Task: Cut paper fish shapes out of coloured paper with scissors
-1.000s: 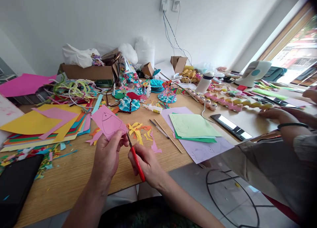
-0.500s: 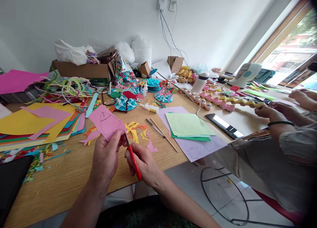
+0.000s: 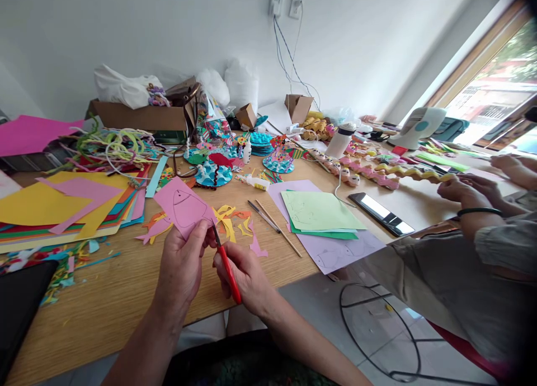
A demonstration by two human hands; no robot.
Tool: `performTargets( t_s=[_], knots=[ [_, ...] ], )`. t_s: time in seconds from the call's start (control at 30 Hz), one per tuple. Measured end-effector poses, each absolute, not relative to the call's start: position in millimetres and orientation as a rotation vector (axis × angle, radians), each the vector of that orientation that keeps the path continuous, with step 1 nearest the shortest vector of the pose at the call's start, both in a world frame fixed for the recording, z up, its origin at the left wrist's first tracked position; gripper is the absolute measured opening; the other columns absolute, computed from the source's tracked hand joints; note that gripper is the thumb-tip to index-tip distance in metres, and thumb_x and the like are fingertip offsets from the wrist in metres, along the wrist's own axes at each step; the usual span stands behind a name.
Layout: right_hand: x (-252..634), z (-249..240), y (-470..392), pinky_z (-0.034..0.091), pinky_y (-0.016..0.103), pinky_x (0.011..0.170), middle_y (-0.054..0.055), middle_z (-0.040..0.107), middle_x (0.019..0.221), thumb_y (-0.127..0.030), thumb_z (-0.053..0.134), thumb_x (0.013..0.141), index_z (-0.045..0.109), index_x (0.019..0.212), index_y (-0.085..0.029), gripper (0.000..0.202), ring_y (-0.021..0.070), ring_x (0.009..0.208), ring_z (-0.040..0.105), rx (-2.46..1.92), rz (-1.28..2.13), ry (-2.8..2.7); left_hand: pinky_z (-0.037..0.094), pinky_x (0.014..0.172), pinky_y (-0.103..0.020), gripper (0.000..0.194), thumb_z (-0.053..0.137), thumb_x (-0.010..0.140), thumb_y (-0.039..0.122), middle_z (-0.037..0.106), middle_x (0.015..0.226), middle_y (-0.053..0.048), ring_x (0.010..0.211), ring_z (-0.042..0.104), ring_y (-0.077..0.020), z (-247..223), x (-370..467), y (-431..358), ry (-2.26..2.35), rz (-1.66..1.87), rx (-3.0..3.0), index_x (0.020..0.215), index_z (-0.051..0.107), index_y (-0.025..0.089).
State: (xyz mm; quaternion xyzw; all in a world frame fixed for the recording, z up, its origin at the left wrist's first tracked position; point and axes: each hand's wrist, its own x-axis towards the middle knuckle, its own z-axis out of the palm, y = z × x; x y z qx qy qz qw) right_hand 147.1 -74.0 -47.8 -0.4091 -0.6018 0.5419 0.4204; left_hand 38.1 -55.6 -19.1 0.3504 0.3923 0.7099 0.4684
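Pinched in my left hand (image 3: 181,268) is a piece of pink paper (image 3: 184,206) with a fish outline drawn on it. My right hand (image 3: 243,271) is closed around red-handled scissors (image 3: 229,274), whose blades meet the paper's lower right edge. Yellow and orange paper scraps (image 3: 226,221) lie on the table behind my hands, and a pink cut-out fish (image 3: 157,227) rests to their left. A pen (image 3: 263,216) and a thin wooden stick (image 3: 279,228) lie on the right.
Stacked coloured paper (image 3: 54,207) is at the left, near a black tablet (image 3: 25,302). Green sheets (image 3: 321,210), a phone (image 3: 381,213) and a white bottle (image 3: 339,142) stand or lie to the right. Another person's hands (image 3: 461,193) hold a yellow wavy strip. Paper crafts (image 3: 213,174) sit behind.
The pink paper and both my hands have shifted very slightly to the right. At the right, the other person's hand has moved slightly right with the yellow strip.
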Motion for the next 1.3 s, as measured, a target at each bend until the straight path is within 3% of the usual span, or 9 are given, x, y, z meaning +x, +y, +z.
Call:
performTargets(
  t_s=[0.4,0.83,1.3],
  knots=[
    [149,-53,-75,0.029,0.021,0.046,-0.004,0.039,0.057,-0.057,0.057,0.084,0.049,0.069,-0.019,0.042,0.0095,0.053,0.036,-0.994,1.393,-1.478,0.049,0.051,-0.018,0.008,0.075,0.066,0.023,0.065,0.06,0.005,0.053,0.056,-0.0093,-22,38,-56,0.966,1.719,0.88,0.066,0.068,0.019],
    [154,-56,-76,0.028,0.021,0.048,-0.005,0.038,0.057,-0.045,0.055,0.088,0.047,0.067,-0.019,0.034,0.0088,0.053,0.035,-0.983,1.388,-1.517,0.05,0.049,-0.02,0.007,0.074,0.063,0.023,0.067,0.059,0.003,0.053,0.058,-0.0111,-22,35,-57,0.998,1.642,0.895,0.063,0.069,0.019],
    [158,-56,-76,0.025,0.02,0.045,-0.005,0.035,0.055,-0.059,0.057,0.085,0.046,0.066,-0.019,0.045,0.0082,0.051,0.031,-0.968,1.466,-1.518,0.049,0.048,-0.019,0.008,0.073,0.064,0.024,0.066,0.057,0.004,0.052,0.057,-0.0101,-23,28,-58,1.011,1.57,0.928,0.062,0.069,0.018]
  ],
)
